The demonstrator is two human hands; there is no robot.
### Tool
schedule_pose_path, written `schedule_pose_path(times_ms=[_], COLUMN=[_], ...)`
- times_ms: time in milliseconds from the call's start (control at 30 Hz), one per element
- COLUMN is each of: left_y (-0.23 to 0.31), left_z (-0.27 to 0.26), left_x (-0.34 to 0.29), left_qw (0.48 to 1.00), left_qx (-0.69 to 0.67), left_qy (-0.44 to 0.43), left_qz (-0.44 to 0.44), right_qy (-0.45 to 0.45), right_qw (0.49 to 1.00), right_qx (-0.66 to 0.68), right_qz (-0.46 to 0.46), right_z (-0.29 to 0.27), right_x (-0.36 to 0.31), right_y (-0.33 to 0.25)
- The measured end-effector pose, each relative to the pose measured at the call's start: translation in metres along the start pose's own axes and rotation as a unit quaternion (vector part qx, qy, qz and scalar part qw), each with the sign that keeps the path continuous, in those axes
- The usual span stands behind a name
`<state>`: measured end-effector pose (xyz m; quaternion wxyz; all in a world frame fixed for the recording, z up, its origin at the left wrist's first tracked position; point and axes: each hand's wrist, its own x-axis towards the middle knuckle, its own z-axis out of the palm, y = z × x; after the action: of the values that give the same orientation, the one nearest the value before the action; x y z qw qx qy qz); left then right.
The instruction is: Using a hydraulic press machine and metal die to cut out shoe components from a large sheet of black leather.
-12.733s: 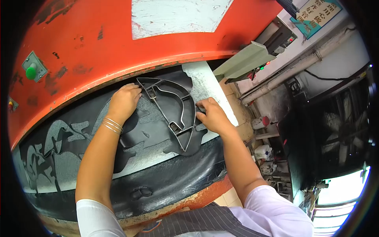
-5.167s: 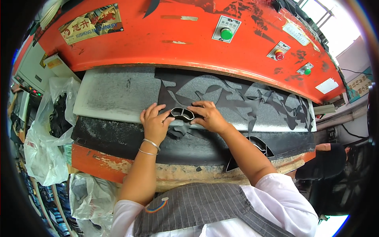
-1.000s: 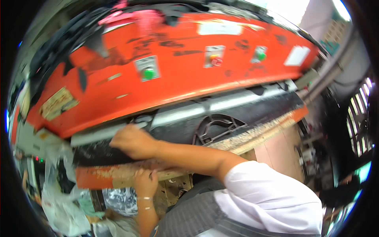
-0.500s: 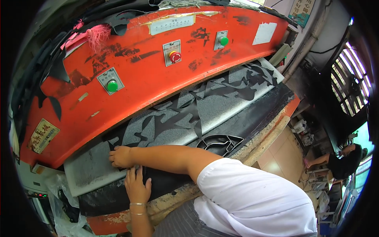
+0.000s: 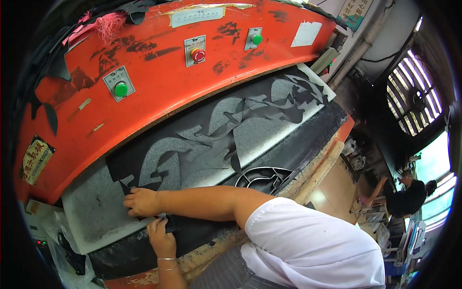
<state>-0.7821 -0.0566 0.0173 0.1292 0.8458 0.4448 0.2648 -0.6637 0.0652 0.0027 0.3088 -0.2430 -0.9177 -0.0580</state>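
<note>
A thin black sheet (image 5: pixel 126 162) with large shaped cut-outs lies across the pale grey board (image 5: pixel 86 212) under the red press. My right hand (image 5: pixel 143 202) reaches over from the right, its fingers bent and closed at the sheet's near left corner. A small flap of the sheet sticks up beside its knuckles. Just below, my left hand (image 5: pixel 161 238), with bangles at the wrist, is closed at the board's front edge. Dark material shows between its thumb and fingers; their tips are partly hidden. A curved metal cutting die (image 5: pixel 263 179) rests on the black front ledge, right of my hands.
The red press beam (image 5: pixel 159 79) spans the back, carrying green buttons (image 5: pixel 121 88) and a red stop button (image 5: pixel 198 55). Black scraps and pink threads (image 5: pixel 111 28) hang over its top. Plastic bags (image 5: pixel 67 260) hang at lower left. Another person (image 5: pixel 406 198) sits far right.
The black sheet has spread flatter and farther back under the beam, its cut-outs opening out. My left hand's fingers have drawn closed. The whole view has shifted slightly.
</note>
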Motion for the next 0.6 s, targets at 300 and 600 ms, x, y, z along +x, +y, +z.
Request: schedule_pose_path(times_ms=[300, 600], left_y=[-0.028, 0.082], left_z=[0.004, -0.021], left_x=[-0.026, -0.016], left_qw=[0.996, 0.965], left_qx=[0.017, 0.168], left_qy=[-0.055, 0.106], left_qz=[-0.067, -0.172], right_qy=[0.068, 0.029], right_qw=[0.982, 0.888], right_qx=[0.138, 0.063], right_qz=[0.108, 0.454], right_z=[-0.079, -0.322], right_x=[-0.039, -0.311], right_y=[-0.028, 0.06])
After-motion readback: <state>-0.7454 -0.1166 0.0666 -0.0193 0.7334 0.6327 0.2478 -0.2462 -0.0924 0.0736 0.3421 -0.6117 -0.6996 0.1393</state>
